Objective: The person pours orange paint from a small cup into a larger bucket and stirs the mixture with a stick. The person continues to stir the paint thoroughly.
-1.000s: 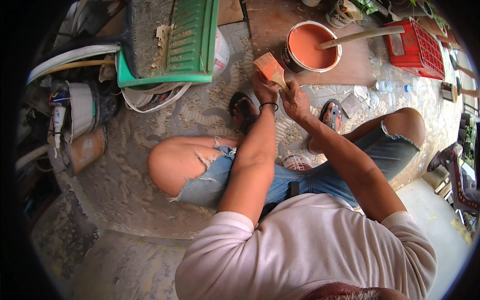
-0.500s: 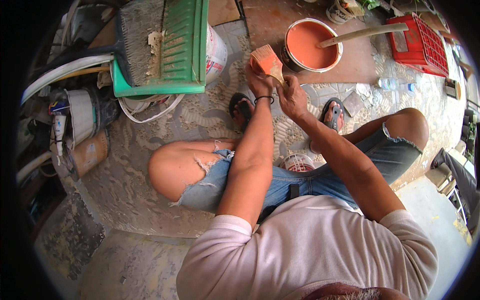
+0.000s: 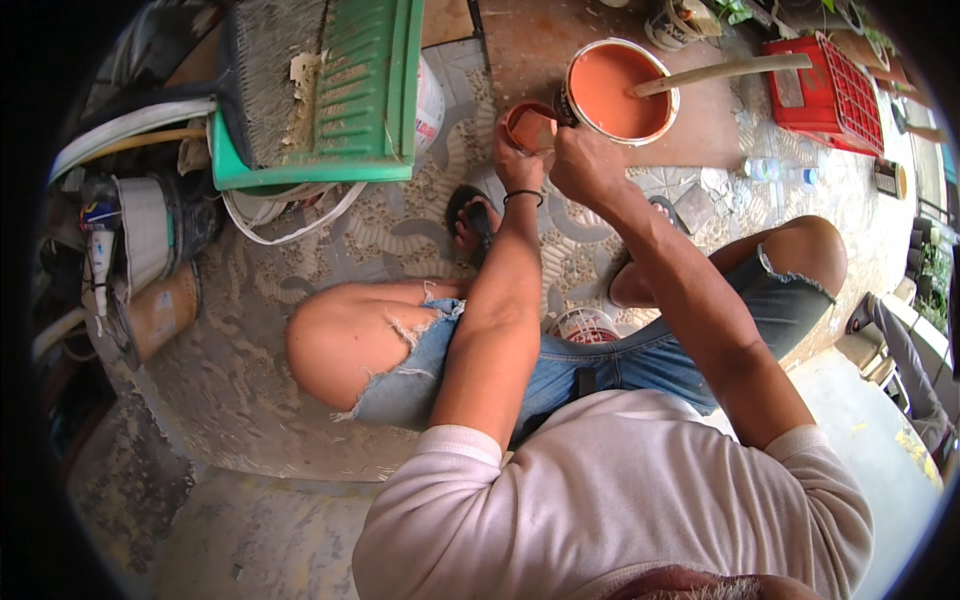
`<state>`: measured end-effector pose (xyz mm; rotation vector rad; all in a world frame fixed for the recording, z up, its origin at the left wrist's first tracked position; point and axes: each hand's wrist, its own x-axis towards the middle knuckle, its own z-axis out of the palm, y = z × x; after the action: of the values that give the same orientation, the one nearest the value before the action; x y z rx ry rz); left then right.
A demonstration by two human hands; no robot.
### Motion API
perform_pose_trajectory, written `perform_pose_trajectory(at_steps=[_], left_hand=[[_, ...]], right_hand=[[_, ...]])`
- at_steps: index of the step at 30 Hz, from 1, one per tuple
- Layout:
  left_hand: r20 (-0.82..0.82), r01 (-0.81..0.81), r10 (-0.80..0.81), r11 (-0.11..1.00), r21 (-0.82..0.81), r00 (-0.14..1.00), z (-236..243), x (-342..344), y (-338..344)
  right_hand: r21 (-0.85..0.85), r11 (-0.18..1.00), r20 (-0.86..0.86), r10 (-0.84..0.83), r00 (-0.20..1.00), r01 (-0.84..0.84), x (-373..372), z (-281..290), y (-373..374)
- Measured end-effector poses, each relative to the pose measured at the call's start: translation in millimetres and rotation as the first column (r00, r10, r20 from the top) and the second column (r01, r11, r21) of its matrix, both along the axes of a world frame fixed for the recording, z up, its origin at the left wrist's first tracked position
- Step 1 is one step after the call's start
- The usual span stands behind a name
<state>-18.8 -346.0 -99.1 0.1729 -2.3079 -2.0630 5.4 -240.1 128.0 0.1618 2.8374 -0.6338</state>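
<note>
In my left hand (image 3: 517,168) is a small round cup (image 3: 513,128) with an orange-stained inside, fingers wrapped round it. My right hand (image 3: 588,170) is closed on a paintbrush (image 3: 538,135), its orange-coated head at the mouth of the cup. The brush handle is mostly hidden by my right hand. Just beyond that hand stands a bucket (image 3: 676,100) of orange paint (image 3: 612,88), with a wooden stick (image 3: 725,73) leaning out of it to the right.
At far left a green dustpan (image 3: 375,120) and a broom (image 3: 270,90) rest over a white bucket (image 3: 430,105). A red crate (image 3: 825,95), a clear plastic bottle (image 3: 780,171) and a small can (image 3: 889,178) stand to the right. A small tub (image 3: 583,326) sits between my legs.
The brush, earlier raised with its bristles showing above the cup, has tipped down to the cup's mouth. My right hand has turned and risen slightly; my left still holds the cup.
</note>
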Motion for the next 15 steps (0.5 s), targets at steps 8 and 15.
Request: perform_pose_trajectory(at_steps=[8,15], left_hand=[[0.164,-0.028,0.001,0.986,0.163,0.986,35.7,-7.3,13.1],[0.099,0.023,-0.013,0.995,-0.096,0.995,15.6,-2.3,13.4]], right_hand=[[-0.05,0.998,-0.048,0.036,0.998,-0.039,-26.1,-2.0,-2.9],[-0.815,0.377,-0.34,-0.926,0.165,0.441,6.5,-15.2,166.7]])
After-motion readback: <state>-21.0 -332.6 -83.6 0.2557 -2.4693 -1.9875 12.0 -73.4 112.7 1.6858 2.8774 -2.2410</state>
